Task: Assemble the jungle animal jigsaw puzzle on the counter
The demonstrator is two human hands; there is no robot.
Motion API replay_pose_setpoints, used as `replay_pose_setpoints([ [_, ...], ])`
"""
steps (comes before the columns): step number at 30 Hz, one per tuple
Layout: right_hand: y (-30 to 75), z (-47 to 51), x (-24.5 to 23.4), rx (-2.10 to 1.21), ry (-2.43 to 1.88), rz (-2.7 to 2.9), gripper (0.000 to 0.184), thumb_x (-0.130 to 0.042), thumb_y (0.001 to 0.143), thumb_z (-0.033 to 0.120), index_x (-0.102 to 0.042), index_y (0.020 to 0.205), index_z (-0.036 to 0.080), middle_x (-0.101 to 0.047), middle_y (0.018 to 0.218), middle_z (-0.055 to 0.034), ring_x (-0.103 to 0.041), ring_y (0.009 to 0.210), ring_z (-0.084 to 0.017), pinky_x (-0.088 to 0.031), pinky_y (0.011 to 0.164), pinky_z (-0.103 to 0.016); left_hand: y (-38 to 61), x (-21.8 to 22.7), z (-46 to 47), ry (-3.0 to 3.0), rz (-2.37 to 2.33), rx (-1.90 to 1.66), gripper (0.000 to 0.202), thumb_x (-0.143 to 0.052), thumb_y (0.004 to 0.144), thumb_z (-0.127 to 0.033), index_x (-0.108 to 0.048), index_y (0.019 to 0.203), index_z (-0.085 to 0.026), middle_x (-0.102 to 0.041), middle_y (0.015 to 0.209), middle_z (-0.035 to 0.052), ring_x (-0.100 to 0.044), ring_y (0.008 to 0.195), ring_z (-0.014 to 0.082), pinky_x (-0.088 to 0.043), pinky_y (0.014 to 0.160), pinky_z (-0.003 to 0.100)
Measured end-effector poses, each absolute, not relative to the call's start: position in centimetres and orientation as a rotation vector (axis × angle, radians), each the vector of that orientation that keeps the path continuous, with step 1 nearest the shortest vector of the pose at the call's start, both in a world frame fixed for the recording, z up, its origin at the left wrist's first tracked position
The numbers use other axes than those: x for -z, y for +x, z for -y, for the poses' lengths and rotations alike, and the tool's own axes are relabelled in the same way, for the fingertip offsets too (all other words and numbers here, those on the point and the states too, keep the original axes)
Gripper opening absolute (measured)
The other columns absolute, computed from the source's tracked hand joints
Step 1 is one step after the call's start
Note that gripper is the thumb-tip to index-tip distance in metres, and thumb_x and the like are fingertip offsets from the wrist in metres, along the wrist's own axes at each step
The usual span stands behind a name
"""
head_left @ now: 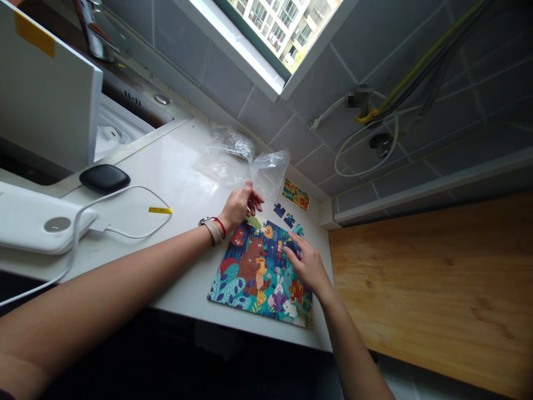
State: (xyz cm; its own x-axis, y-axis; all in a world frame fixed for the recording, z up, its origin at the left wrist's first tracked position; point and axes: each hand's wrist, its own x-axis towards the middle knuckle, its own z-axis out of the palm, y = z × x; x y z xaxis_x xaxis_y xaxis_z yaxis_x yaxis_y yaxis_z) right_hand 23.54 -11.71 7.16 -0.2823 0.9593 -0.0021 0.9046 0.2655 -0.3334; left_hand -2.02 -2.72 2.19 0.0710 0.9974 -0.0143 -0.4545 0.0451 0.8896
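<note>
A jigsaw puzzle point(260, 272) with a bear, rabbits and leafy plants lies on the white counter, largely filled in. Over its upper left edge hovers my left hand point(244, 204), fingers loosely curled and slightly apart, with nothing visible in them. My right hand point(308, 265) rests on the puzzle's upper right part. Its thumb and forefinger are around a dark puzzle piece point(296, 248), which the fingers partly cover. Just beyond the puzzle's top edge lie several loose pieces, among them a dark blue puzzle piece point(279, 209). A small picture card point(295, 194) is behind them.
Crumpled clear plastic bags point(237, 155) lie at the back by the tiled wall. On the left are a black rounded object point(105, 178), a white device point(37, 219) with a cable, a yellow strip point(160, 210) and a sink. A wooden board point(433, 283) stands right.
</note>
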Motion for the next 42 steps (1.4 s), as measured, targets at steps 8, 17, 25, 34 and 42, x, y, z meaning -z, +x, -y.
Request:
replay_pose_setpoints([
  [8, 22.6, -2.7, -6.4, -0.510, -2.098, 2.219, 0.041, -0.092, 0.070, 0.028, -0.079, 0.108, 0.018, -0.078, 0.113, -0.0164, -0.074, 0.103, -0.032, -0.055, 0.096, -0.043, -2.2, -1.7, 2.4, 0.878, -0.852, -1.377, 0.085, -0.035, 0.088, -0.091, -0.069, 0.071, -0.015, -0.068, 0.060, 0.0083, -0.054, 0.045, 0.0114, -0.039, 0.044, 0.023],
  [17, 22.4, -4.8, -5.1, -0.621, -2.036, 2.049, 0.033, -0.093, 0.052, 0.022, -0.064, 0.068, 0.021, -0.069, 0.074, -0.0006, -0.065, 0.076, -0.022, -0.052, 0.076, -0.034, -2.6, -2.1, 2.0, 0.804, -0.893, -1.372, 0.083, -0.032, 0.091, -0.088, -0.067, 0.071, -0.015, -0.067, 0.060, 0.0081, -0.053, 0.045, 0.0108, -0.037, 0.043, 0.022],
  [25, 20.1, 0.3, -5.8, -1.041, -1.683, 1.690, 0.059, -0.083, 0.068, 0.044, -0.066, 0.120, 0.024, -0.065, 0.082, 0.0041, -0.070, 0.072, -0.018, -0.060, 0.069, -0.034, -2.4, -2.0, 1.8, 0.987, -0.853, -1.349, 0.054, -0.058, 0.087, -0.067, -0.067, 0.079, -0.015, -0.068, 0.065, 0.0055, -0.054, 0.047, 0.0104, -0.039, 0.044, 0.021],
  [34, 16.5, 5.2, -5.2, -1.222, -1.374, 0.970, 0.047, -0.097, 0.058, 0.040, -0.061, 0.083, 0.022, -0.071, 0.077, 0.0034, -0.070, 0.070, -0.015, -0.061, 0.064, -0.027, -2.3, -1.5, 2.6, 1.555, -0.922, -1.272, 0.031, -0.066, 0.088, -0.046, -0.073, 0.095, -0.017, -0.076, 0.085, 0.0046, -0.065, 0.066, 0.0139, -0.052, 0.064, 0.025],
  [42, 18.5, 4.6, -4.2, -1.164, -1.438, 1.183, 0.045, -0.084, 0.074, 0.059, -0.067, 0.093, 0.023, -0.077, 0.095, -0.0040, -0.074, 0.084, -0.020, -0.062, 0.070, -0.031, -2.4, -0.9, 2.1, 1.612, -0.976, -1.269, 0.021, -0.066, 0.089, -0.033, -0.076, 0.099, -0.017, -0.077, 0.080, 0.0029, -0.066, 0.064, 0.0126, -0.053, 0.064, 0.024],
])
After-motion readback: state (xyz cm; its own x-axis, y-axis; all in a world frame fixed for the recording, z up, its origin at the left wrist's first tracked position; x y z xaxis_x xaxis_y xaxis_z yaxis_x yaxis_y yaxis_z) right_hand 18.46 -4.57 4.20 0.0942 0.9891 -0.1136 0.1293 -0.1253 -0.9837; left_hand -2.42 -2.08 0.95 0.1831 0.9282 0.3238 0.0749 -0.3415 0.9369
